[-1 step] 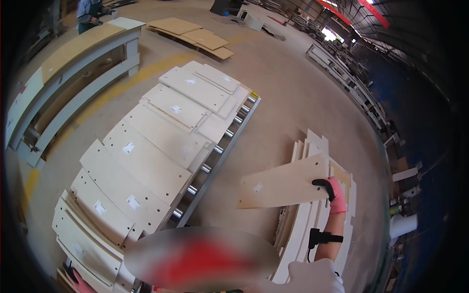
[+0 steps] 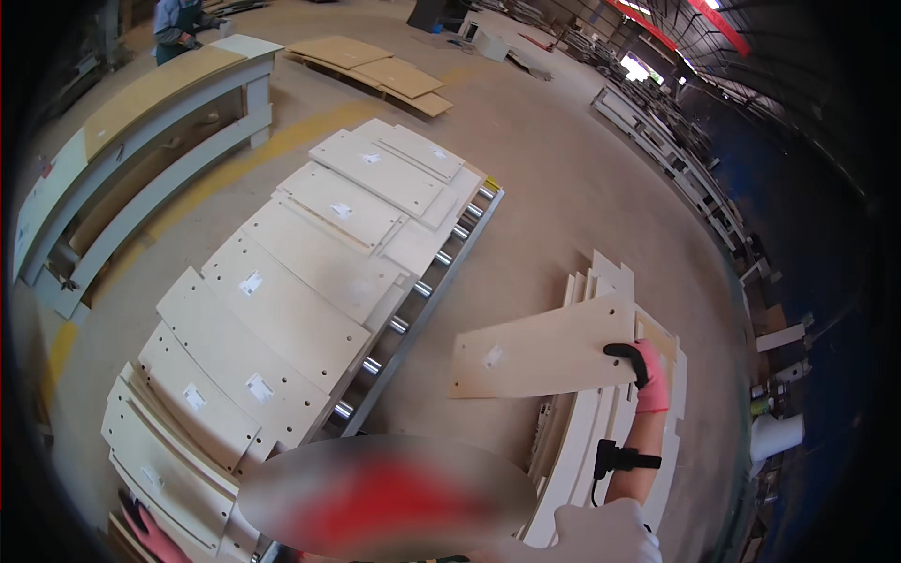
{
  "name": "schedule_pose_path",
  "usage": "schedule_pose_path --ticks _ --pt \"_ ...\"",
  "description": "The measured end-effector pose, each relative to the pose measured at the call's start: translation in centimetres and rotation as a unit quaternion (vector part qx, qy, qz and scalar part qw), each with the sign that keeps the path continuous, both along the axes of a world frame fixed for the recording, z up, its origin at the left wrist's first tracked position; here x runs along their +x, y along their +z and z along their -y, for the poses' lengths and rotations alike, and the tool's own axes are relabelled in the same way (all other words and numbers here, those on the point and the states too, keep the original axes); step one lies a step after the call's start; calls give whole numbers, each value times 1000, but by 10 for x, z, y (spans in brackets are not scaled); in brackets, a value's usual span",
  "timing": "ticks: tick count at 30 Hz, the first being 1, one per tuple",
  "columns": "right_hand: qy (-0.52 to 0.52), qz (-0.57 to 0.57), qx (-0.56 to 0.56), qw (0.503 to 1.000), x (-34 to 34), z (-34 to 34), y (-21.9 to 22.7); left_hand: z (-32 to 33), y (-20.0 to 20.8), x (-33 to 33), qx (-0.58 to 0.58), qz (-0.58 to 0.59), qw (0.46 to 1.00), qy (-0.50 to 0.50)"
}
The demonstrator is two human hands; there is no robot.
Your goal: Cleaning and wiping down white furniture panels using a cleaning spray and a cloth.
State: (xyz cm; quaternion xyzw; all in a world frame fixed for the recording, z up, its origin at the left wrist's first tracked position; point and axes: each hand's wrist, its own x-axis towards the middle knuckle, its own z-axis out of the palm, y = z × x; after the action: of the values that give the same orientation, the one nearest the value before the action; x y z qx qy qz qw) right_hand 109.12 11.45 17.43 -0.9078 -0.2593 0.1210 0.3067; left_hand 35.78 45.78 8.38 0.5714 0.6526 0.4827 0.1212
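My right hand, in a pink and black glove, grips the right end of a pale flat board. Its black thumb lies across the board's face, which has small holes near the corners and a white label. The board is tilted above a stack of similar panels on the right. At the lower left, my left hand, also gloved in pink and black, is beside the outer edge of a pale curved panel. Its black-tipped fingers are apart, and the picture's rim cuts off part of it.
Overlapping labelled panels cover a roller conveyor in the middle. A long curved bench stands at the left, with a person at its far end. Brown boards lie farther back. A blurred patch hides the lower middle.
The far end of the board in my right hand has shifted slightly left. At the lower left, the fingers of my left hand have spread a little. The whole view has moved slightly.
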Motion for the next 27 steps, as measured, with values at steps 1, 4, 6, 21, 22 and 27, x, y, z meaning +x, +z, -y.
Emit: schedule_pose_path --ticks 1,4,6,21,22,27 --pt "34 32 59 997 -31 -26 23 -4 -3 3 -89 42 995 -6" --pt "-40 -127 173 976 -62 -78 64 -11 -11 65 -173 205 940 -211" --pt "-17 -66 180 981 -84 -99 61 19 26 158 -224 273 876 -328" --pt "347 -522 259 735 -461 -277 -81 -2 29 122 -46 703 707 -62" --pt "425 -567 172 684 -457 -278 -98 3 24 96 -32 715 693 -81" --pt "182 -885 -109 414 -446 -307 -179 26 2 -2 -65 689 715 -103"
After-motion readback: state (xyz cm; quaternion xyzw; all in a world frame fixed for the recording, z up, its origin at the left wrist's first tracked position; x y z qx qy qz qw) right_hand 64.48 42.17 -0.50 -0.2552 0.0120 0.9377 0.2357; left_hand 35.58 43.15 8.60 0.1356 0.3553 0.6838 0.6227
